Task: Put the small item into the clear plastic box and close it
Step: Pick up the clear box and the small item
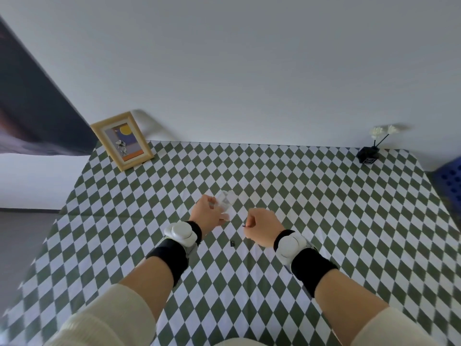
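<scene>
Left hand (pixel 209 214) grips the clear plastic box (pixel 225 201) above the tabletop (pixel 324 208); lid state unclear. Right hand (pixel 262 227) is curled, pinching a small dark item (pixel 244 225) just beside the box. Insertion and closing remain. Another dark piece (pixel 232 243) lies below.

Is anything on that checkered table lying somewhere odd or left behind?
One thing: a small dark item lies loose on the checkered tablecloth, between the wrists. The left hand holds the clear plastic box; the right hand pinches another tiny dark piece.
</scene>
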`<state>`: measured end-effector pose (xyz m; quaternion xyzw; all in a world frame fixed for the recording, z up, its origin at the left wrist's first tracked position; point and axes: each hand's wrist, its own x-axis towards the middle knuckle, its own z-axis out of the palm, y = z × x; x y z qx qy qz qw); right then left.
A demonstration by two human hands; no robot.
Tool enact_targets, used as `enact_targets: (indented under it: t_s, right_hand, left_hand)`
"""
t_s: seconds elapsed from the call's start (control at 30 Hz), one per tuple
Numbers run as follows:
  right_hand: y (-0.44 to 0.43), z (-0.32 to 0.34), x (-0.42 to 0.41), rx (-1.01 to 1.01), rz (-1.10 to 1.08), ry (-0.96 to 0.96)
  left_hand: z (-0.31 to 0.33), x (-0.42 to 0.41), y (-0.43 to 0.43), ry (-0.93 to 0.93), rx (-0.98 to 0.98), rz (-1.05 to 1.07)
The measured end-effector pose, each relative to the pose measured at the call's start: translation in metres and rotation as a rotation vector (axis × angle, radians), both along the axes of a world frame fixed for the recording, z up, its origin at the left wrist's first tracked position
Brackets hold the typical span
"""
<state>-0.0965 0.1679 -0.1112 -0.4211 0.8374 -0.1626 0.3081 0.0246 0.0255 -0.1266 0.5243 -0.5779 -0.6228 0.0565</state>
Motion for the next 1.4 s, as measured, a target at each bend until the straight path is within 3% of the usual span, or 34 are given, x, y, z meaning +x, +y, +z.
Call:
enact_targets:
  t_s: [0.13,0.5,1.03,1.4]
  right_hand:
    - [0.003,0.002,-0.005,-0.099,-0.122,-0.104]
    - [0.004,0.002,-0.010,-0.306,-0.209,-0.316]
    - [-0.017,-0.005,0.004,-0.313,-0.215,-0.053]
    - [-0.030,-0.010,0.007,-0.354,-0.295,-0.042]
  left_hand:
    - [-0.002,0.002,0.008,0.094,0.118,0.077]
    - [0.005,0.000,0.025,0.200,0.224,0.031]
    - [0.005,0.004,0.022,0.306,0.247,-0.049]
    - [0.007,0.004,0.010,0.312,0.234,-0.042]
